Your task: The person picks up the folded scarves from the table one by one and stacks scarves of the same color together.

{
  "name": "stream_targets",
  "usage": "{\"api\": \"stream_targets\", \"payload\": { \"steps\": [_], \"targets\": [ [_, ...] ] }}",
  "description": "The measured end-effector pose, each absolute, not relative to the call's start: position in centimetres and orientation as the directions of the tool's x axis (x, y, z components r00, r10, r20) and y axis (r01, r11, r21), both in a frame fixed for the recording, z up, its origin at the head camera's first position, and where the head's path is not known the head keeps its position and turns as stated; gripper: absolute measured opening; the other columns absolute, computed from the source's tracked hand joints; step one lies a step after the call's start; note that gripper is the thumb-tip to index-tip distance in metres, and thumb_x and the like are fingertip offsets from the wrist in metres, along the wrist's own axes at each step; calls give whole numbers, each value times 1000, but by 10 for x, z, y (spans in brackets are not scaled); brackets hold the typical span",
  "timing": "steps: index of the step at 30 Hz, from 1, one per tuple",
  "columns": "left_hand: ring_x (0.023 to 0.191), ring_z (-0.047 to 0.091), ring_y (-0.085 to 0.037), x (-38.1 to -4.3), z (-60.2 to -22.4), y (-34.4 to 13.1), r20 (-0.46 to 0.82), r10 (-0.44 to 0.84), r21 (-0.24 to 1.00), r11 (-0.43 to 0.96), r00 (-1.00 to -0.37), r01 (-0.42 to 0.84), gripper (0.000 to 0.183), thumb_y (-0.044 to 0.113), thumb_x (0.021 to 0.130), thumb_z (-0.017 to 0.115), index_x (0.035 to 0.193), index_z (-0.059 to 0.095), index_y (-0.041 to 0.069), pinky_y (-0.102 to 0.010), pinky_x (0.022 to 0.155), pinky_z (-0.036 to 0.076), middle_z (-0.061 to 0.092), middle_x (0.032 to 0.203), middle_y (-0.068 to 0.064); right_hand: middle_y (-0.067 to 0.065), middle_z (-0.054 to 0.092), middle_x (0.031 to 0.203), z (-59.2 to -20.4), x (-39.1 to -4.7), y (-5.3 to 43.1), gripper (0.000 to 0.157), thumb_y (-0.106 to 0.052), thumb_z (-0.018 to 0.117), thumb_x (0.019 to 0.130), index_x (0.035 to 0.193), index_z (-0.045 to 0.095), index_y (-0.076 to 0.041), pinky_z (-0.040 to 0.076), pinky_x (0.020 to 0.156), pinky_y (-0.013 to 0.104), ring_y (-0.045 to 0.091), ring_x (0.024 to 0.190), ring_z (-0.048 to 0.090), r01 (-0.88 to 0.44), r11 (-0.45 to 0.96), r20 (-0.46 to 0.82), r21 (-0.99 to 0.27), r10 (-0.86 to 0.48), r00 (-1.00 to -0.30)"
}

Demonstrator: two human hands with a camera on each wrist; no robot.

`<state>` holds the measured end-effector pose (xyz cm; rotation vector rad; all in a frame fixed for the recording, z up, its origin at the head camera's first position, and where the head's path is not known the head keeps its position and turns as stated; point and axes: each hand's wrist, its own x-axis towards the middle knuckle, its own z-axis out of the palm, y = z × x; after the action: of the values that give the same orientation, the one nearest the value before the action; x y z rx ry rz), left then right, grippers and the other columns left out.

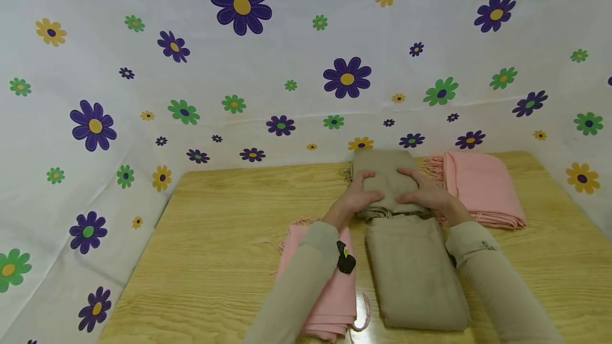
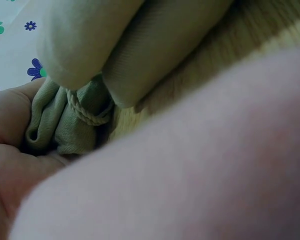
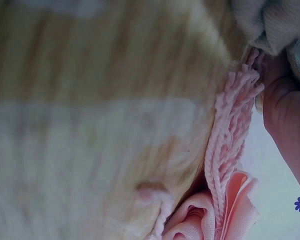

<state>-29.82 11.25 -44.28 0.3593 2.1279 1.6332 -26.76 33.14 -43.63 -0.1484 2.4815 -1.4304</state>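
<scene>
A folded beige scarf (image 1: 388, 174) with fringe lies at the back of the table. My left hand (image 1: 355, 196) grips its left side and my right hand (image 1: 427, 191) its right side, thumbs on top; several fingertips are hidden. Just in front, partly meeting its near edge, is a second folded beige scarf (image 1: 416, 275). In the left wrist view, beige folds with a twisted fringe cord (image 2: 85, 112) sit against my palm. The right wrist view catches my hand at the edge of beige cloth, beside pink fringe (image 3: 232, 120).
A folded pink scarf (image 1: 485, 187) lies at the back right, its fringe near my right hand. Another pink scarf (image 1: 341, 299) sits at front left, partly under my left forearm. The wooden table (image 1: 215, 259) borders a white flowered cloth (image 1: 287, 46) behind and at the sides.
</scene>
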Motion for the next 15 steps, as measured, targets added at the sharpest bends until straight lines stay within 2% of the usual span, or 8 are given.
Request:
{"api": "stream_targets", "payload": {
  "steps": [9, 15],
  "targets": [
    [129, 41, -29, -297, -437, 112, -163, 451, 961, 274, -878, -38, 64, 14, 91, 71, 147, 39, 14, -42, 109, 34, 39, 148, -19, 32, 14, 157, -436, -268, 332, 87, -18, 72, 89, 158, 20, -8, 27, 109, 63, 49, 138, 26, 37, 485, -167, -874, -229, -959],
    [128, 43, -30, -297, -438, 111, -194, 438, 957, 279, -878, -73, 64, 14, 90, 73, 147, 42, 15, -43, 108, 36, 41, 148, -19, 31, 14, 158, -437, -268, 333, 87, -21, 74, 89, 157, 22, -10, 28, 110, 62, 48, 139, 26, 58, 489, -191, -870, -226, -955]
  ]
}}
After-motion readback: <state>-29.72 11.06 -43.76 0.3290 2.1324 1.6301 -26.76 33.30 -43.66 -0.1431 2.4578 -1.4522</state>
